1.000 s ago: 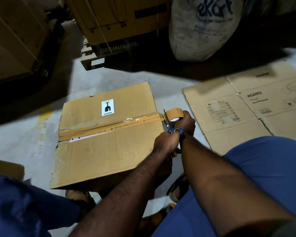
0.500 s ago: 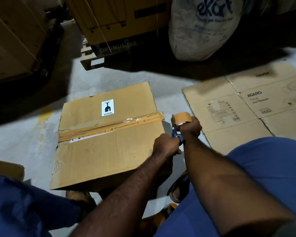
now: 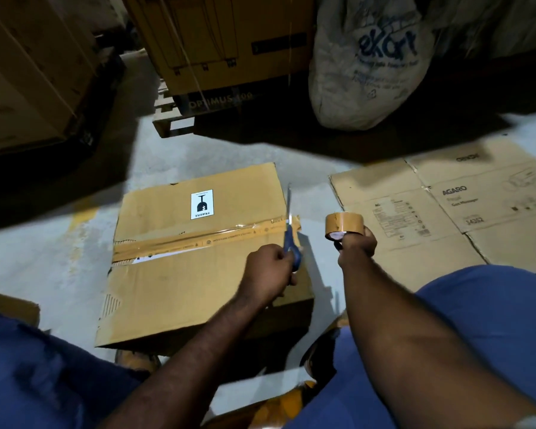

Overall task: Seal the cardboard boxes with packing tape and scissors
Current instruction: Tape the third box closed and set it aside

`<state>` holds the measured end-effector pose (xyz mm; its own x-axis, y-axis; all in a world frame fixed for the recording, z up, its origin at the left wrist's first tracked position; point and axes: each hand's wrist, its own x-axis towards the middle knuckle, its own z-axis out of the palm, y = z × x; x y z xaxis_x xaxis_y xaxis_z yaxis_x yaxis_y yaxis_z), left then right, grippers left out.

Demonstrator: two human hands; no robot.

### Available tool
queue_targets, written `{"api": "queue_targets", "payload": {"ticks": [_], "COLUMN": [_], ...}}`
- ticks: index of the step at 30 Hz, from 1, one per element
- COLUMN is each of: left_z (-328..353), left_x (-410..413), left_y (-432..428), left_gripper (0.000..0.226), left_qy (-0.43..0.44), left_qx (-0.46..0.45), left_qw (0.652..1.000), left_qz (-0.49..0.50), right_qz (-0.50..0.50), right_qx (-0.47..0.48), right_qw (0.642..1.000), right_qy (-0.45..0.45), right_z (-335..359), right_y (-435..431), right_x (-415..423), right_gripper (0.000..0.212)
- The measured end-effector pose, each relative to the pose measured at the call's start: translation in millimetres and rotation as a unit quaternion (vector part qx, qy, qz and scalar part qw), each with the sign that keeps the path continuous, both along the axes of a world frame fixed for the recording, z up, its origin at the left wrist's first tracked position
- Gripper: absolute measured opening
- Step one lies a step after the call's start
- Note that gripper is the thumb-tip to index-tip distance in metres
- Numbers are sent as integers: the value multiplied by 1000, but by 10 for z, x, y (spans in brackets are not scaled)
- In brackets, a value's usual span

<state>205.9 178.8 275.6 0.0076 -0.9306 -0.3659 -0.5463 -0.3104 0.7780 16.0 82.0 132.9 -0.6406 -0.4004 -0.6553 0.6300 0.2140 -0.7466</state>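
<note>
— Your two hands were close together a moment ago. Now your right hand [image 3: 358, 247] has pulled the round roll of brown sticky tape [image 3: 343, 225] away from the box.
— Yes. Your fingers are curled tight on that roll, out to the right of the brown cardboard box [image 3: 192, 283]. Your left hand [image 3: 268, 270] grips the blue-handled scissors [image 3: 289, 241]. The thin metal blades point up over the box's right edge.
— What words are there?
— The white sticker [image 3: 202, 204] on your box says "FRAGILE" under a picture of a broken glass. The shiny tape strip [image 3: 198, 242] runs across the lid and ends at the right edge. Its print is too small to read.
— And around you?
— Flat cardboard sheets [image 3: 430, 218] on the grey floor [image 3: 59, 261] say "AGARO" and "34352". The lumpy white sack [image 3: 369, 72] behind says "ekart". The big yellow-brown carton [image 3: 229, 41] has "OPTIMUS 100" along its dark bottom and sits on a wooden pallet [image 3: 167, 126]. Your blue trouser legs [image 3: 492, 323] fill the bottom corners.
</note>
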Motion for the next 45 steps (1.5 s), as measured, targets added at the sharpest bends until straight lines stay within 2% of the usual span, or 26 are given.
{"api": "queue_targets", "payload": {"ticks": [1, 3, 6, 9, 11, 13, 15, 20, 26, 29, 32, 37, 39, 40, 43, 45], "left_z": [1, -20, -105, -168, -210, -218, -245, -336, -336, -361, -319, -228, -242, -247, -233, -226], "left_x": [144, 474, 1020, 1479, 1696, 1806, 1833, 1768, 1806, 1829, 1820, 1675, 1613, 1561, 1307, 1042], "left_y": [3, -13, -40, -5, 21, 56, 93, 172, 156, 98, 43, 13, 33, 45, 69, 22], "left_gripper": [26, 27, 37, 38, 33, 28, 22, 24, 21, 21, 15, 19, 21, 21, 15, 19], "left_qy": [-12, -81, -243, -293, -311, -311, -308, -308, -260, -228, -218, -191, -203, -218, -228, -231], "left_qx": [-12, -41, -58, -54, -53, -51, -41, -41, -48, -26, -28, -88, -125, -157, -313, -379], "left_qw": [1000, 994, 963, 943, 933, 929, 931, 929, 934, 941, 941, 936, 934, 930, 911, 896], "left_qz": [19, 55, 100, 148, 170, 191, 194, 201, 240, 249, 258, 282, 266, 252, 144, 15], "right_qz": [14, 32, 96, 164, 188, 217, 263, 389, 450, 445, 455, 496, 490, 477, 404, 382], "right_qx": [3, -21, -43, -58, -61, -70, -83, -49, -52, -39, 8, 78, 99, 98, 56, 57], "right_qw": [1000, 999, 994, 981, 970, 958, 940, 875, 809, 797, 791, 748, 727, 729, 761, 753], "right_qy": [7, 7, 35, 88, 139, 175, 200, 285, 374, 407, 409, 433, 470, 481, 505, 533], "right_z": [117, 269, 344, 396, 781, 982, 1052, 966, 872, 929, 1004, 1025, 1046, 1051, 1011, 962], "right_y": [-2, -20, -118, -246, -172, -119, -55, 203, 370, 385, 371, 435, 468, 471, 409, 328], "right_x": [48, 140, 254, 412, 653, 918, 1186, 1697, 1934, 1975, 2021, 2070, 2045, 2012, 1803, 1586], "right_gripper": [15, 15, 51, 68, 53, 36, 29, 31, 24, 15, 21, 33, 41, 41, 26, 27]}}
